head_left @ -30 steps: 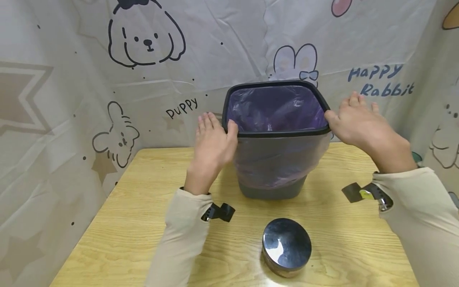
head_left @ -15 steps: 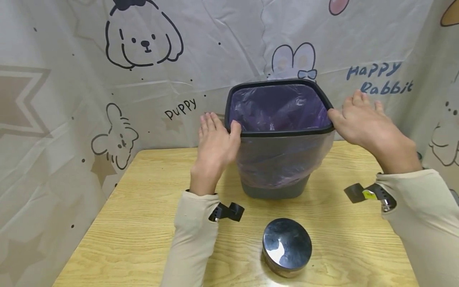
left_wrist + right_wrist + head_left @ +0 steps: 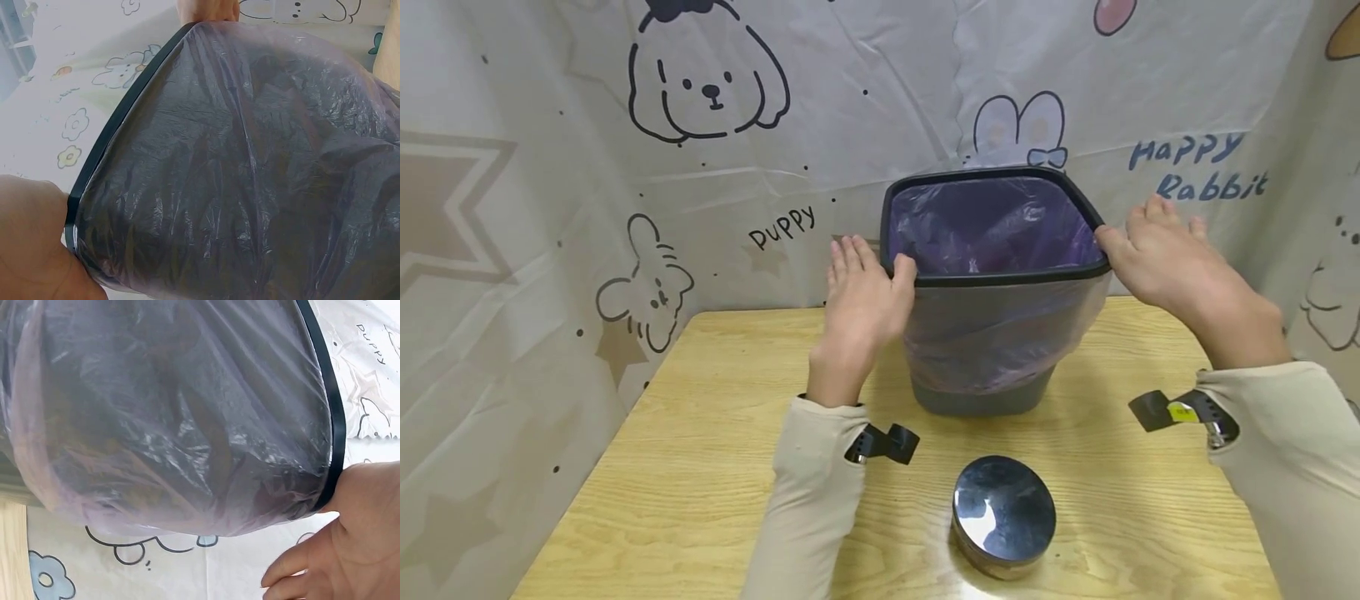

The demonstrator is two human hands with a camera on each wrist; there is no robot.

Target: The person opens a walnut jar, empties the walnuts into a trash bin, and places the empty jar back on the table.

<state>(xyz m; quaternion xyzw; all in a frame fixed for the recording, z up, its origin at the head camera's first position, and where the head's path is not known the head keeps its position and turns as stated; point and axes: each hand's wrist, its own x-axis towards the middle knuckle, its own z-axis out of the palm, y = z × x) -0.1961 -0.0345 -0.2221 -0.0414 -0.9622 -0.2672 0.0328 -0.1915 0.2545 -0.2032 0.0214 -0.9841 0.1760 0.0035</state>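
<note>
Fingers of the left hand (image 3: 867, 300) and right hand (image 3: 1172, 260) stretch out loosely, thumbs touching either side of the grey bin (image 3: 981, 403) at its black rim (image 3: 1011, 277). It stands on the table (image 3: 722, 417), beyond a round tin (image 3: 1003, 510).

Bare hands: two, left hand (image 3: 868, 304) and right hand (image 3: 1180, 260)
Long beige fabric sleeves (image 3: 816, 479): two, left and right
Black wrist-worn devices (image 3: 901, 443): two, left and right
Grey tapering black-rimmed plastic bin (image 3: 985, 403): one
Translucent purple plastic liner (image 3: 1000, 333): one
Squat round container with a shiny dark top (image 3: 1004, 510): one
Pale yellow wood-grain worktop (image 3: 715, 433): one
Dark lettered captions (image 3: 782, 227) in the head view: two, "PUPPY" and "Happy Rabbit"
</note>
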